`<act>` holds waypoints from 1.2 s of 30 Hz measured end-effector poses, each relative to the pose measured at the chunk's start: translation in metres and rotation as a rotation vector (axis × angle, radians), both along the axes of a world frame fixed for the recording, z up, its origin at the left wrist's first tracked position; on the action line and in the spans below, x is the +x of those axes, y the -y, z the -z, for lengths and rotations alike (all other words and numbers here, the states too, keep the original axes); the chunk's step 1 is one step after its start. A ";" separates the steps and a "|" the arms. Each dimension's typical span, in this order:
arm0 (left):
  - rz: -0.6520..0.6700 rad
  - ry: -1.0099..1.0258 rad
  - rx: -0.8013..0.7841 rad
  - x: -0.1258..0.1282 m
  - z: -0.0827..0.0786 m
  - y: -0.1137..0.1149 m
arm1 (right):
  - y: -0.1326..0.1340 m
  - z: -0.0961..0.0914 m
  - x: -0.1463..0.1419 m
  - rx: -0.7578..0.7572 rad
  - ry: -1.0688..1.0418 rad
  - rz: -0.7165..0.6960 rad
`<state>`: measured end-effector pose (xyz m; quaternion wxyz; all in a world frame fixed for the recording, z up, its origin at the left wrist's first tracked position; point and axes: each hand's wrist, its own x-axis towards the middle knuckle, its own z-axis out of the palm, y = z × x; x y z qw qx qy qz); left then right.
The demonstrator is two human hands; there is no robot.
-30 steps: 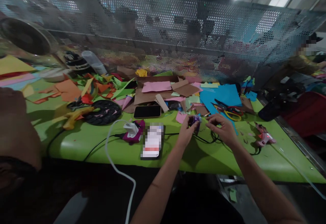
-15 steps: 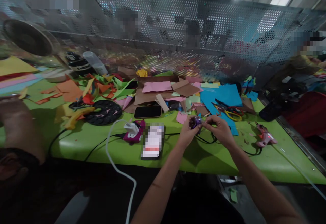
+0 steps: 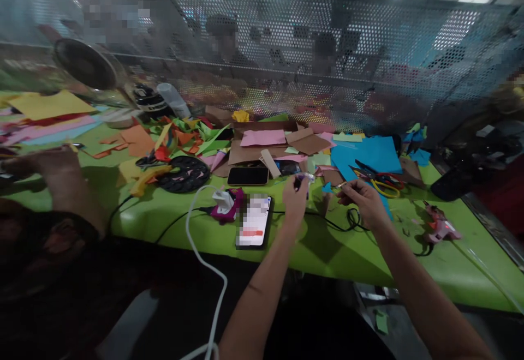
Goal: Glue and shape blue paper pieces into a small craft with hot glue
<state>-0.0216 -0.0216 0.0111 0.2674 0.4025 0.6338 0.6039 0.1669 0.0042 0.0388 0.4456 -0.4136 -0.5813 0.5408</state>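
My left hand [image 3: 295, 196] is closed around a small purple, shiny thing [image 3: 310, 178], partly clear like a wrapper, just above the green table. Fingers hide most of it, so its kind is unclear. To its right, my right hand [image 3: 363, 199] is held apart with thumb and fingers pinched together. A tiny pale sliver shows at those fingertips, too small to name. Beyond my right hand lie blue paper [image 3: 368, 153] and scissors with yellow handles [image 3: 385, 186].
A pink glue gun [image 3: 441, 226] lies at the right, its tip pointing away. Left of my hands are a lit phone [image 3: 256, 221], a dark phone [image 3: 248, 175], a magenta power adapter [image 3: 227, 207] and a black round tray [image 3: 184, 174]. Another person's arm [image 3: 67, 177] rests at far left.
My hands were together on the purple thing and are now apart. The left keeps it, and the right has drawn away to the right. The whole view has shifted slightly.
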 end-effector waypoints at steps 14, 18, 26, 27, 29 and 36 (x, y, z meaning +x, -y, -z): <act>-0.245 -0.752 -0.417 -0.029 0.010 -0.030 | -0.033 -0.007 -0.003 -0.073 -0.105 -0.059; -0.332 -0.822 -0.331 -0.028 0.009 -0.029 | -0.039 -0.005 0.003 -0.075 -0.112 -0.028; -0.251 -0.794 -0.012 0.005 -0.014 -0.034 | -0.045 0.005 0.018 -0.047 -0.176 0.046; -0.232 -0.798 0.002 0.010 -0.015 -0.037 | -0.045 0.005 0.020 -0.058 -0.187 0.045; -0.208 -0.806 0.020 0.019 -0.015 -0.044 | -0.046 0.004 0.024 -0.094 -0.212 0.033; -0.163 -0.758 -0.016 0.015 0.001 -0.050 | -0.044 -0.002 0.029 -0.071 -0.155 0.084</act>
